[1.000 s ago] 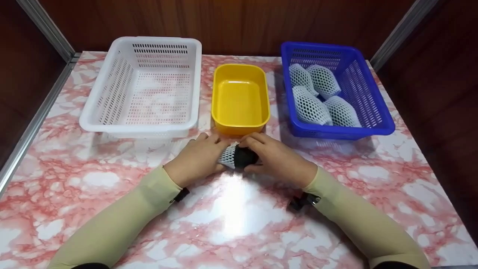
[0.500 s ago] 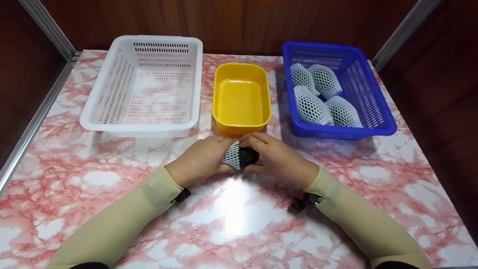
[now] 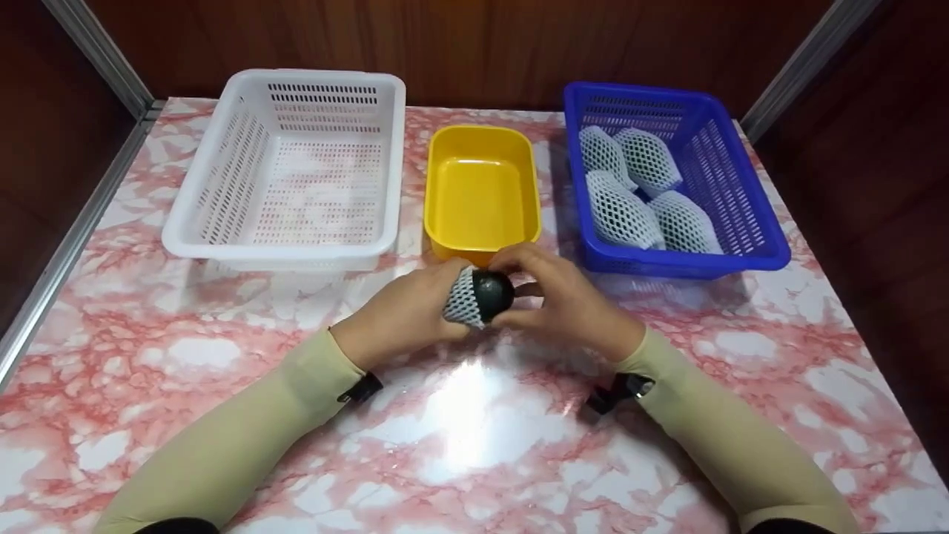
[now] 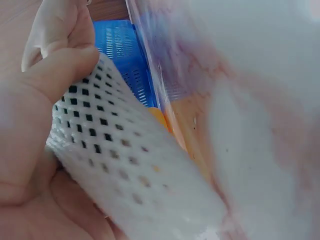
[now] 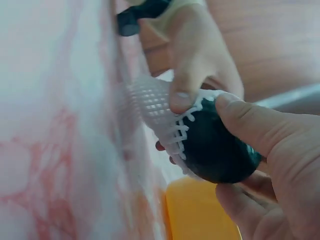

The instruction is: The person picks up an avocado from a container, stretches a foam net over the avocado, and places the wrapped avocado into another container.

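Observation:
A dark green avocado [image 3: 494,293] sits partly inside a white foam net sleeve [image 3: 463,302], its bare rounded end toward the right. My left hand [image 3: 408,308] grips the net around the covered part; in the left wrist view its thumb presses the mesh [image 4: 107,130], whose loose tail hangs past the palm. My right hand [image 3: 567,300] holds the bare end between thumb and fingers. From the right wrist view, the right thumb lies at the net's edge, beside the left thumb, and the avocado's dark skin [image 5: 215,145] shows between the hands.
A yellow tub [image 3: 482,200] stands just beyond the hands. At the left is a white perforated basket [image 3: 170,241]. A blue basket [image 3: 682,261] on the right holds several net-covered fruits [image 3: 619,211]. Wooden panels wall the marbled table [image 3: 474,460].
The avocado and both hands have risen slightly and shifted a little. The right hand's fingers have spread from a closer hold, so more of the dark end shows. The net reaches slightly farther right.

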`<state>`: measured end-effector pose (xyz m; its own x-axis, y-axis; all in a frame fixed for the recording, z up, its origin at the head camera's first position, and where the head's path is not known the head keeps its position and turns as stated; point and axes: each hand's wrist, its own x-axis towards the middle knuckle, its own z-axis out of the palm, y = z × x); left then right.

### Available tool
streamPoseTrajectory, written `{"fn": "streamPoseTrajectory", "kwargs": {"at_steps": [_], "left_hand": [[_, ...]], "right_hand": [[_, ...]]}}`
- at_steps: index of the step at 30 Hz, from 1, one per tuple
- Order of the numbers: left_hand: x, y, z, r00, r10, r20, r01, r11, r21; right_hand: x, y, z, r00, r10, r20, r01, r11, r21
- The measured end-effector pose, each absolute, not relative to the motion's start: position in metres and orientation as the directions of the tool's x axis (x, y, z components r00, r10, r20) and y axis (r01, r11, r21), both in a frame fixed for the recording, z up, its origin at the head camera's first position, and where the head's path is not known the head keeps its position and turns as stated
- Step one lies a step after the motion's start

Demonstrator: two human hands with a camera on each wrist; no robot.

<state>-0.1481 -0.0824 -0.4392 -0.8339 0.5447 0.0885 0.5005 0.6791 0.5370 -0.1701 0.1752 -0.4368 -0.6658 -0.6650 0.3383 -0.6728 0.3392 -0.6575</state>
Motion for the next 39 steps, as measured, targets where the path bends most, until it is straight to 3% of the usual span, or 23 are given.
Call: {"fn": "streamPoseTrajectory", "kwargs": {"at_steps": [3, 7, 23, 27, 32, 39], "left_hand": [[-0.149, -0.082, -0.439, -0.837, 0.538, 0.102, 0.500, 0.674, 0.544], [-0.148, -0.082, -0.439, -0.844, 0.529, 0.086, 0.488, 0.691, 0.533], [-0.138, -0.074, -0.439, -0.796, 0.579, 0.177, 0.567, 0.611, 0.552], [-0.137, -0.073, -0.439, -0.806, 0.577, 0.135, 0.543, 0.628, 0.557], [-0.138, -0.078, -0.437, -0.806, 0.592, -0.006, 0.488, 0.671, 0.558], [-0.142, -0.091, -0.430, -0.834, 0.540, -0.114, 0.455, 0.790, 0.412]], "right_hand": [[-0.173, 0.179, -0.435, -0.732, -0.629, 0.262, -0.578, 0.370, -0.727], [-0.174, 0.180, -0.435, -0.750, -0.624, 0.219, -0.540, 0.386, -0.748], [-0.162, 0.170, -0.437, -0.612, -0.690, 0.387, -0.716, 0.276, -0.641], [-0.162, 0.169, -0.439, -0.629, -0.691, 0.355, -0.696, 0.298, -0.653], [-0.163, 0.167, -0.443, -0.645, -0.714, 0.274, -0.666, 0.349, -0.659], [-0.164, 0.167, -0.444, -0.645, -0.723, 0.249, -0.664, 0.369, -0.650]]}}
